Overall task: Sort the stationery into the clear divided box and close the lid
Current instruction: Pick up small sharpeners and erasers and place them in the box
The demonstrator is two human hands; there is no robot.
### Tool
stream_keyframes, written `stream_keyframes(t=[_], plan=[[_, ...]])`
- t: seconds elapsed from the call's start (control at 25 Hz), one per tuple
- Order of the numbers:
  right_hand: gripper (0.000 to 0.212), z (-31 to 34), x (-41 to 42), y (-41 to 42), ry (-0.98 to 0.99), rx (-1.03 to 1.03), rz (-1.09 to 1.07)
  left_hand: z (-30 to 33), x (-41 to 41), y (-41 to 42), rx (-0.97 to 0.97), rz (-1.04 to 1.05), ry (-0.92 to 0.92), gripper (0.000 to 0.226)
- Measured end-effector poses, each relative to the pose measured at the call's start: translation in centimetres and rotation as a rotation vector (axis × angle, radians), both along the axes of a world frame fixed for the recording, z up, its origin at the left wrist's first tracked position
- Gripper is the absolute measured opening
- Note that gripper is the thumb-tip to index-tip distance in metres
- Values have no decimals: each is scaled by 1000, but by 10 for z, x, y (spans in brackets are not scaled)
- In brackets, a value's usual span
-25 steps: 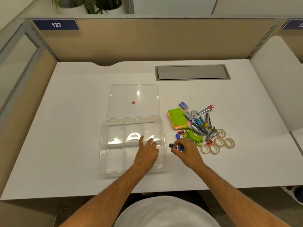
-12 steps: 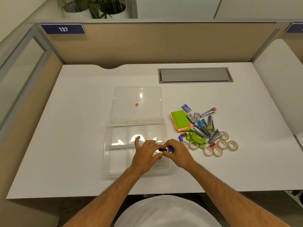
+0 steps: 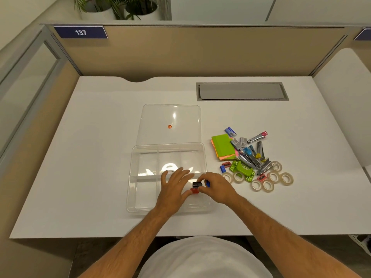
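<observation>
The task looks barely begun: the clear box (image 3: pixel 140 189) holds almost nothing, its lid (image 3: pixel 170 123) lies open behind, and the stationery pile (image 3: pixel 249 157) waits on the tabletop (image 3: pixel 90 157). Over the box's near right compartment, the right hand (image 3: pixel 217 187) pinches small sharpeners (image 3: pixel 197 185); the left hand (image 3: pixel 173 186) hovers, fingers spread, holding nothing

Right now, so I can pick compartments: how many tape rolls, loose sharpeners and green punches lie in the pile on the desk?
Tape rolls: 7
Loose sharpeners: 3
Green punch: 1
Total: 11
</observation>
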State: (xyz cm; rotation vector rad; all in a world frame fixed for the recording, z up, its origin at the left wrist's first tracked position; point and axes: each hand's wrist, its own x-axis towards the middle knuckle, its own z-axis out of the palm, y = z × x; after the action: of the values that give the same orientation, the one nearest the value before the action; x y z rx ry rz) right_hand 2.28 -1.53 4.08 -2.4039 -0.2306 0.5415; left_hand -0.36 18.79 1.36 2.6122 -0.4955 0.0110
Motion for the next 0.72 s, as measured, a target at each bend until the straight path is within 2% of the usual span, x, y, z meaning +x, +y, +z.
stream_keyframes(t=[0.12, 0.24, 0.36, 0.56, 0.72], plan=[[27, -10, 0, 12, -136, -338, 172, -8, -4, 10, 124, 6, 97, 73], [31, -22, -1, 25, -222, -462, 312, -21, -10, 17, 255, -1, 190, 81], [37, -26, -3, 28, -249, -467, 354, -29, -14, 22, 265, 22, 231, 82], [32, -20, -8, 11, -243, -244, 279, -33, -15, 23, 202, 18, 235, 81], [27, -20, -6, 11, -261, -380, 385, -36, -14, 22, 200, 29, 227, 81]])
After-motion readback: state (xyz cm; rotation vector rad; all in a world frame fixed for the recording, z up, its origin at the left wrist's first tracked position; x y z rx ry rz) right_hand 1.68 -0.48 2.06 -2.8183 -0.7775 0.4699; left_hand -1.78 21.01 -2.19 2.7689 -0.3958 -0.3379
